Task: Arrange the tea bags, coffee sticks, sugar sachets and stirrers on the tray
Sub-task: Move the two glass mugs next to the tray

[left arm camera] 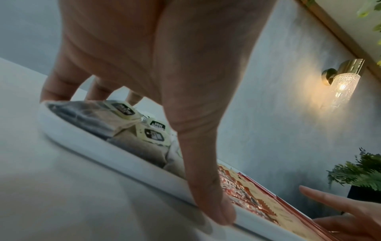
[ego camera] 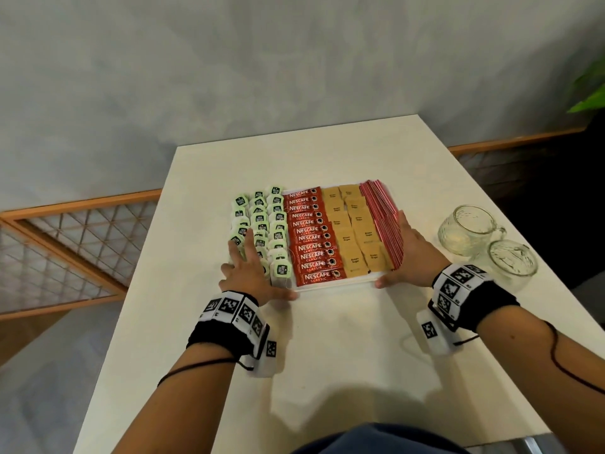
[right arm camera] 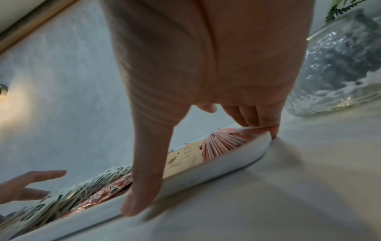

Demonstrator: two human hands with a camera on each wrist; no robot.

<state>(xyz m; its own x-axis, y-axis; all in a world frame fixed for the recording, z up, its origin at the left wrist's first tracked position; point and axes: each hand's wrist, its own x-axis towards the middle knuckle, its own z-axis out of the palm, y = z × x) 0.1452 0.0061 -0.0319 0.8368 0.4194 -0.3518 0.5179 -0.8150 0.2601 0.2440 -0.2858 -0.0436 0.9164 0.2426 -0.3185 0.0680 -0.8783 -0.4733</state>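
A white tray [ego camera: 337, 285] sits mid-table, filled in columns. From left to right lie green-tagged tea bags [ego camera: 262, 217], red Nescafe coffee sticks [ego camera: 311, 237], brown sugar sachets [ego camera: 355, 231] and red stirrers [ego camera: 383, 214]. My left hand [ego camera: 250, 275] lies at the tray's near left corner, its fingers straight and spread over the tea bags [left arm camera: 132, 127] and its thumb [left arm camera: 214, 203] on the near rim [left arm camera: 98, 145]. My right hand [ego camera: 408, 253] lies along the tray's right side. Its straight fingers [right arm camera: 266, 120] touch the stirrers [right arm camera: 222, 141], and its thumb [right arm camera: 140, 195] rests on the near wall [right arm camera: 216, 171].
Two glass cups [ego camera: 468, 231] [ego camera: 510, 262] stand on the cream table [ego camera: 327, 355] right of the tray, close to my right wrist. A grey wall rises behind the table. A wooden lattice rail [ego camera: 75, 244] runs at the left, and a plant [ego camera: 589, 93] shows at the far right.
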